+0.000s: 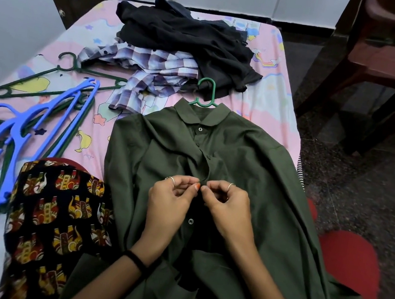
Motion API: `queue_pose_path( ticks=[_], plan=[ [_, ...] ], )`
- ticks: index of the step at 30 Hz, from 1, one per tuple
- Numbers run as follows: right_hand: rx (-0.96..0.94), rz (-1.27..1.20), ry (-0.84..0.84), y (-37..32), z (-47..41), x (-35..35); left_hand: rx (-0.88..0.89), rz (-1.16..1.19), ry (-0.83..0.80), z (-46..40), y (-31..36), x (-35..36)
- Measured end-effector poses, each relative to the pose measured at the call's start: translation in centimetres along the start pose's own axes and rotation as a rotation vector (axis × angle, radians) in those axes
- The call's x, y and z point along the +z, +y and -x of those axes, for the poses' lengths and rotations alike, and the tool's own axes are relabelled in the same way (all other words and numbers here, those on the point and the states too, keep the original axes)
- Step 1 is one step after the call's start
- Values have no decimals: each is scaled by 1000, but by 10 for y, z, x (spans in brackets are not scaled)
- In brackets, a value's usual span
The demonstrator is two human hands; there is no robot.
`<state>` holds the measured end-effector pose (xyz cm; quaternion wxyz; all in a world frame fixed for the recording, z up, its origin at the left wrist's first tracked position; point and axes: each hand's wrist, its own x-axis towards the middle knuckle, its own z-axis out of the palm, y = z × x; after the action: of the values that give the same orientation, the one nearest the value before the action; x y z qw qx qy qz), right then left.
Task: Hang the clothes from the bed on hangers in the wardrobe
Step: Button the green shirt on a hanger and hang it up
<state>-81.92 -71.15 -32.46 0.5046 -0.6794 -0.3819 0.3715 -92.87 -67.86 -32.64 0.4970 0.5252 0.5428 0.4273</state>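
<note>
Head view shows left hand [171, 196] and right hand [224, 204] pinching the green shirt [253, 162] placket; a tug could unseat its hanger [206, 91].

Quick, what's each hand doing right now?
Left hand: pinching the green shirt placket.
Right hand: pinching the same shirt, at a button.

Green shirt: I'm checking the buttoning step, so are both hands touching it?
Touching. The head view shows the left hand and right hand each pinching the green shirt along its button placket.
</note>
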Motion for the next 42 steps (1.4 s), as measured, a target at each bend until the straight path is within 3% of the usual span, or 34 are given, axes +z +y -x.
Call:
queue_pose_path(
  ticks=[13,26,30,33,36,39,42],
  plan=[
    [25,-81,-116,7,-4,-3,22,-118,-39,-1,3,-2],
    [-92,33,24,2,-1,-1,-26,-97,-41,-13,9,7],
    [19,-227,-32,-4,-5,-6,-102,114,-72,-12,10,10],
    [250,-582,-204,-15,-11,-15,-182,256,-107,-14,13,10],
    [414,-703,-322,-24,-23,-23,-187,297,-150,-21,18,9],
    [321,-474,-235,-31,-35,-25,-139,263,-187,-33,28,10],
    [-62,95,65,-37,-33,-24,-83,187,-191,-51,44,17]
  ],
)
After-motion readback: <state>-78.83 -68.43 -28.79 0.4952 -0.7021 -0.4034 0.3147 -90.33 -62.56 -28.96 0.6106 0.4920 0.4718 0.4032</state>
